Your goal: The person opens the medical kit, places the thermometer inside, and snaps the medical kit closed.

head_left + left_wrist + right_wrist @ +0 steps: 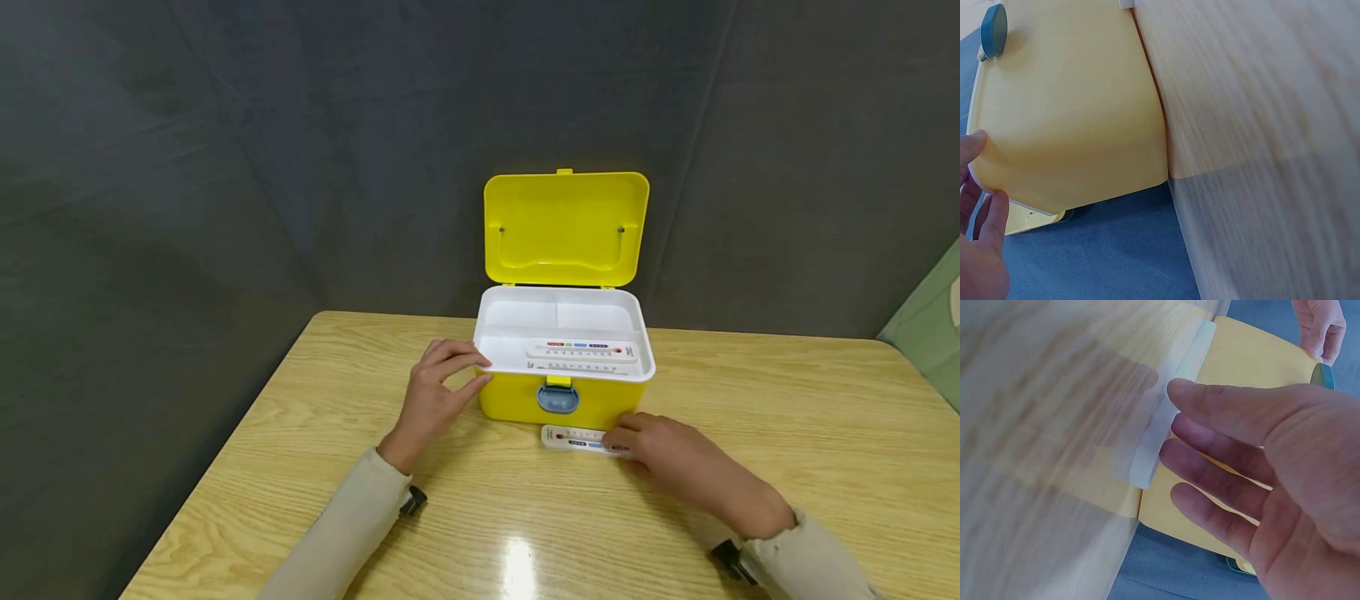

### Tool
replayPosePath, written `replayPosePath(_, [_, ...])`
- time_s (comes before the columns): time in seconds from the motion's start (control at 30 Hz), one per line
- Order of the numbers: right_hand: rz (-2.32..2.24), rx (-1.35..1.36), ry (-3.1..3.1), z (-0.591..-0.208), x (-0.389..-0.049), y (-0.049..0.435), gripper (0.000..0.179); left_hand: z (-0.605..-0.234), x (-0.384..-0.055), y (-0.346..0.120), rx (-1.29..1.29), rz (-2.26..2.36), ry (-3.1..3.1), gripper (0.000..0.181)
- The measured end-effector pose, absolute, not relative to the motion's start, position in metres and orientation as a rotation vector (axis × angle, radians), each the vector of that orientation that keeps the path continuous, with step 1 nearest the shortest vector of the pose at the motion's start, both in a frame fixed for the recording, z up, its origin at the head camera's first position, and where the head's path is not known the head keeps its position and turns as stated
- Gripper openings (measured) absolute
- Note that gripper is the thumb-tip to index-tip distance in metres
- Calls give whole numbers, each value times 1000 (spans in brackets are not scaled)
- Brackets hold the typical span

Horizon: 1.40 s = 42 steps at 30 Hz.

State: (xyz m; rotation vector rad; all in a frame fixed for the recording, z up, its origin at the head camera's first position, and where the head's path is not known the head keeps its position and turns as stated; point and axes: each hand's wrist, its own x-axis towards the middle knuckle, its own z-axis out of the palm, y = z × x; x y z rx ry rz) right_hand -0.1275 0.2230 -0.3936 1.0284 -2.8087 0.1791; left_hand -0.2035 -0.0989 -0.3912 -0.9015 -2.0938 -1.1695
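A yellow storage box stands with its lid raised and a white compartment tray inside. My left hand pinches the box's front left corner, fingers at the white rim and thumb on the front side. Flat on the table before the box lies a white thermometer. Over its right end is my right hand, which hides part of it. The right wrist view has the thumb and fingers loosely bent and apart beside the thermometer; contact is unclear. Another thermometer lies in the tray's front compartment, with one more beside it.
A blue-grey latch hangs on the box front. The box is near the back edge of the wooden table, before a dark cloth backdrop. Something green shows at the far right.
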Motion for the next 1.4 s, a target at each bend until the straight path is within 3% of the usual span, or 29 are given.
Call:
replayPosePath(0.53, [240,1060,-2870,-390,-124,220,27,-390,-204,-99,-900,-1157,-2103,15])
replayPosePath(0.9, [216,972,-2972,-394,-122,222,46,-392,-204,-97,-906,-1156,-2086,15])
replayPosePath(1.17, [282,1030,-2949,-398,-126,225,38,-392,-204,-99,-907,-1175,-2109,14])
replayPosePath(1.4, [377,1060,-2960,-399,-127,226,41,-391,-203,-99,-898,-1190,-2129,13])
